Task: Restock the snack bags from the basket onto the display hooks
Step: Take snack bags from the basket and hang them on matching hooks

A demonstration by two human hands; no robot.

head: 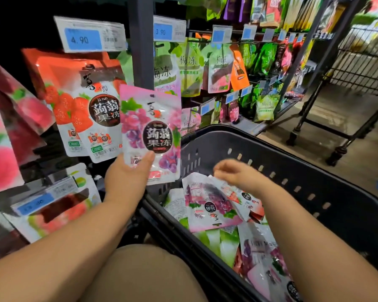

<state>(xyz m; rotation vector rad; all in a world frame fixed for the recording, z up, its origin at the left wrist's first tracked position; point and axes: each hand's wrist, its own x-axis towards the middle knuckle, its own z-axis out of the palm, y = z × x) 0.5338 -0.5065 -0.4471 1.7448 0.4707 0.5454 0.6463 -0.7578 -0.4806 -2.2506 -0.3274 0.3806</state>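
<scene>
The left hand [129, 171] grips a pink grape jelly bag [151, 131] by its lower left corner, thumb pressed flat on the front and the other fingers hidden behind it. The bag stands upright, long axis vertical, printed face toward the camera and top edge up. It is held in front of the dark shelf post, its left edge overlapping the strawberry bags [85, 110] that hang from the hooks under a 4.90 price tag [90, 35]. The right hand [234, 173] reaches down into the black basket [336, 203], fingers bent, fingertips at the top edge of a bag in the pile of snack bags [210, 205]. Motion blur hides whether it has hold of that bag. Green bags [190, 68] hang on the hooks to the right of the post.
</scene>
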